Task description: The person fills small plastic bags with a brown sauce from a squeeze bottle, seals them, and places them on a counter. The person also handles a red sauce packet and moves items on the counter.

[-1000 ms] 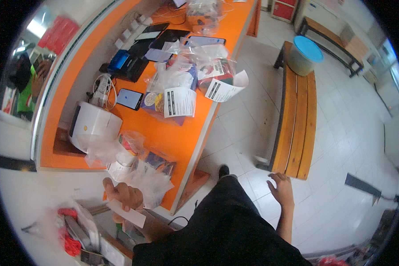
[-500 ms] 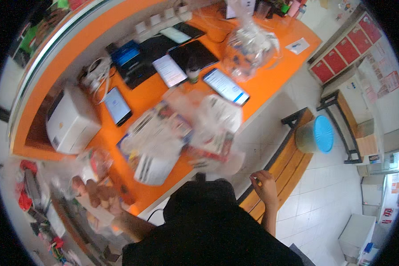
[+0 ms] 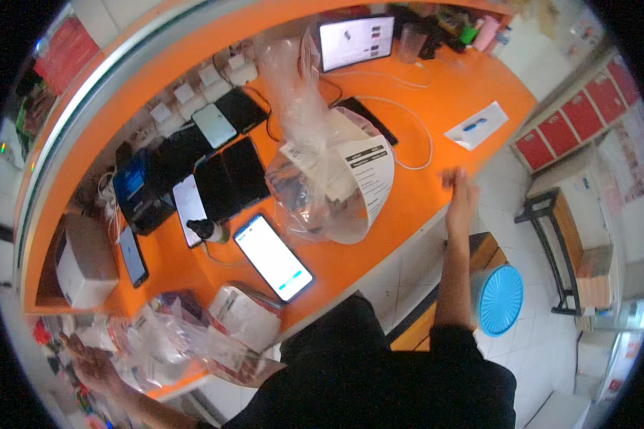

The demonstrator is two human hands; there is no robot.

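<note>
Clear plastic bag (image 3: pixel 297 196), rounded and gathered into a tall twist of film, sits on the glossy orange desk (image 3: pixel 411 196) to the left of your right grip (image 3: pixel 459 196), apart from it. A white printed paper slip (image 3: pixel 371 175) curves off the bag's side nearest that grip. If you swing the grip left too fast, your fingers could catch the slip's free edge and tear it or tip the bag. The thin white looped cable (image 3: pixel 430 139) just ahead and left of the grip may snag a finger, and the white rectangular sheet with a blue shape (image 3: pixel 477 130), ahead and to its right, could slide if brushed. By your left grip (image 3: pixel 91 365), the crumpled clear plastic bags (image 3: pixel 166 350) just to its right might cling and be dragged, since the film is loose and light.

Your right forearm (image 3: pixel 452 286) reaches nearly straight ahead out of its black sleeve (image 3: pixel 456 342), bringing the grip to the desk's front edge; you can't tell if it touches. That grip is blurred: nothing shows in it, but whether it's released or clenched can't be told. Your left forearm (image 3: pixel 139 406) slants out leftward, fingers pointing away from you; that grip is blurred too, its hold unclear.
</note>
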